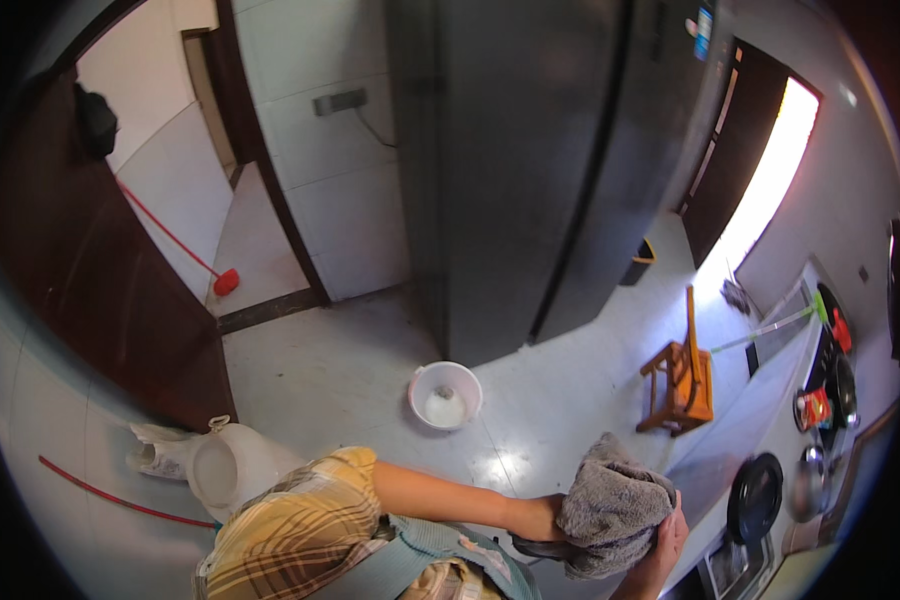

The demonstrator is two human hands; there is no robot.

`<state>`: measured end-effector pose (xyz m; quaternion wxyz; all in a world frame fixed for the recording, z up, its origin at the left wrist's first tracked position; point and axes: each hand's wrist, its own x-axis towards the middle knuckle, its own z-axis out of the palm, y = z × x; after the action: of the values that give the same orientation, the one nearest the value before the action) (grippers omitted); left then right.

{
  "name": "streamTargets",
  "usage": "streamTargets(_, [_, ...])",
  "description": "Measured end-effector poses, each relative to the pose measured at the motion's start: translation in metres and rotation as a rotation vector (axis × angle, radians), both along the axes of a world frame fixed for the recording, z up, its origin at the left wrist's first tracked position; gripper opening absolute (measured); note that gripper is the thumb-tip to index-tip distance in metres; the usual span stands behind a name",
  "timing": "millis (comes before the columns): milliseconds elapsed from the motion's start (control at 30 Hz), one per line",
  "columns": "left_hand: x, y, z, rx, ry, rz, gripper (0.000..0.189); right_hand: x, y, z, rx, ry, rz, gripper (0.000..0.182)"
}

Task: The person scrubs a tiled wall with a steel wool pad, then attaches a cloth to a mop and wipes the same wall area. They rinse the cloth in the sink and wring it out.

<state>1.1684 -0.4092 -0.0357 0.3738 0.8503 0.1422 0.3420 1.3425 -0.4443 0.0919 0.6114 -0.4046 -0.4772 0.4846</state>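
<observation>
A bunched grey towel (615, 510) of fluffy fabric is held up between my two hands at the lower right. My left hand (544, 517) reaches in from the left, its fingers hidden in the towel's folds. At the towel's right edge, my right hand (671, 536) grips the cloth with its fingers curled against it. Something dark (536, 547) shows just below my left hand; what it is cannot be made out. On the floor ahead stands a white plastic bucket (446, 395) with pale liquid and a small grey lump inside.
A tall dark refrigerator (525, 187) stands ahead. A wooden chair (682, 390) is on the right, near a counter (720, 480) bearing a black lid (754, 497) and a wok (844, 390). On the left are a white plastic drum (214, 469) and a brown door (105, 277).
</observation>
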Motion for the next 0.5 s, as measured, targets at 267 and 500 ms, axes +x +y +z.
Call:
streamTargets(267, [-0.225, -0.024, 0.000, -0.433, 0.412, 0.768, 0.048, -0.152, 0.065, -0.039, -0.123, -0.531, 0.068, 0.012])
streamTargets(500, [-0.348, -0.050, -0.006, -0.218, 0.450, 1.277, 0.055, -0.315, 0.112, -0.023, -0.153, -0.548, 0.483, 0.011])
